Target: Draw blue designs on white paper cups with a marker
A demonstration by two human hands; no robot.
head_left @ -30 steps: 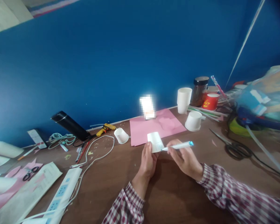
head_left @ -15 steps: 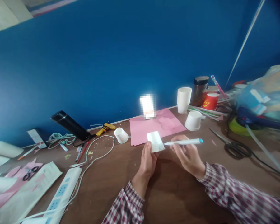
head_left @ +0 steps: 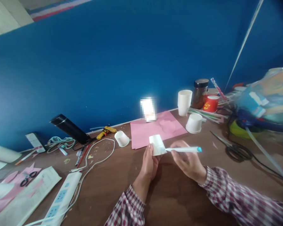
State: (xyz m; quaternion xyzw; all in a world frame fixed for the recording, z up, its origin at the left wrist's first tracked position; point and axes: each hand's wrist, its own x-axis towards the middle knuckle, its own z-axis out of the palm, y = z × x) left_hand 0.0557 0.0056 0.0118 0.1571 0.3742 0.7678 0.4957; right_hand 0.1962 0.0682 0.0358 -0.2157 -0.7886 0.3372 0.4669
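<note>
My left hand (head_left: 149,162) is closed around a white paper cup (head_left: 157,144), which is tilted on its side above the table. Between the fingers of my right hand (head_left: 188,160) is a white marker (head_left: 185,149) with a light blue end. Its tip meets the cup's right edge, where a faint bluish tint shows. Just behind the cup lies pink paper (head_left: 145,135). Another small white cup (head_left: 122,138) stands to the left, and an upside-down white cup (head_left: 194,123) is on the right.
Black-handled scissors (head_left: 238,152) lie to the right, near a plastic bag (head_left: 271,97). A cup stack (head_left: 184,102), dark jar (head_left: 200,94) and red cup (head_left: 210,104) stand behind. On the left are a black bottle (head_left: 69,127), yellow glue gun (head_left: 106,132) and power strip (head_left: 62,197).
The marker has shifted slightly left along with my right hand, its tip staying at the cup's edge. The cup has turned a little in my left hand. The view has moved slightly.
</note>
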